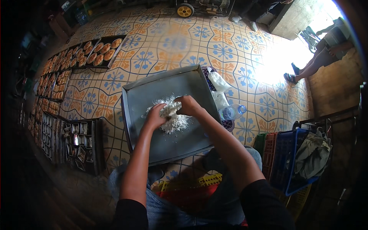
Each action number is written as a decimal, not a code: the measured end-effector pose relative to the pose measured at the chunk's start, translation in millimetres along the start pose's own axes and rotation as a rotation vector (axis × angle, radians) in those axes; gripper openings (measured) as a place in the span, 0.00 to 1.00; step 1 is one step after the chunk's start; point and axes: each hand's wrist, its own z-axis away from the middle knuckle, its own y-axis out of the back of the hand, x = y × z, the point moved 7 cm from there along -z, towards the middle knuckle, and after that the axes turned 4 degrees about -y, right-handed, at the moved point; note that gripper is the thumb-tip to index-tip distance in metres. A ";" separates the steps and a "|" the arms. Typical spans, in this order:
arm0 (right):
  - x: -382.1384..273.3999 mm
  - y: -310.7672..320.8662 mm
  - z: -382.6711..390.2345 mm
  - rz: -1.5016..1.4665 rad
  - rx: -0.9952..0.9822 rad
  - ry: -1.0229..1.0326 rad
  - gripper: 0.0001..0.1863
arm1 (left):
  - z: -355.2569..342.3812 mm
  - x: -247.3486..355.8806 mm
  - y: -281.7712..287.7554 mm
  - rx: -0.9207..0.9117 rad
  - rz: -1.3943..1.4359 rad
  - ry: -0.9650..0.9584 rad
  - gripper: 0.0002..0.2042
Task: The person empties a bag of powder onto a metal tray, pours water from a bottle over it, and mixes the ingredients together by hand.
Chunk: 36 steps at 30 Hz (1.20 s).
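White, crumbly dough lies in a loose heap near the middle of the grey metal tray just in front of my knees. My left hand is curled over the heap's near edge, fingers closed on a clump; my right hand is cupped on its far side, gripping more. Beside the tray lie a plastic bottle and bags. Farther off, trays of baked buns sit on the patterned tile floor.
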 end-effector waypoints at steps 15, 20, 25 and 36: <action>-2.4 -60.0 23.9 0.190 0.069 -0.025 0.06 | 22.3 23.0 -19.7 0.088 -0.166 -0.250 0.11; 17.3 -18.4 15.4 0.144 0.113 0.027 0.07 | -4.2 48.2 7.9 0.070 -0.032 -0.121 0.14; 16.5 8.4 18.5 0.134 0.119 -0.140 0.22 | -4.0 18.8 21.2 -0.161 -0.286 -0.142 0.32; 9.3 -43.8 43.6 0.393 -0.035 -0.088 0.41 | 39.1 -24.7 -44.8 -0.227 -0.334 -0.098 0.37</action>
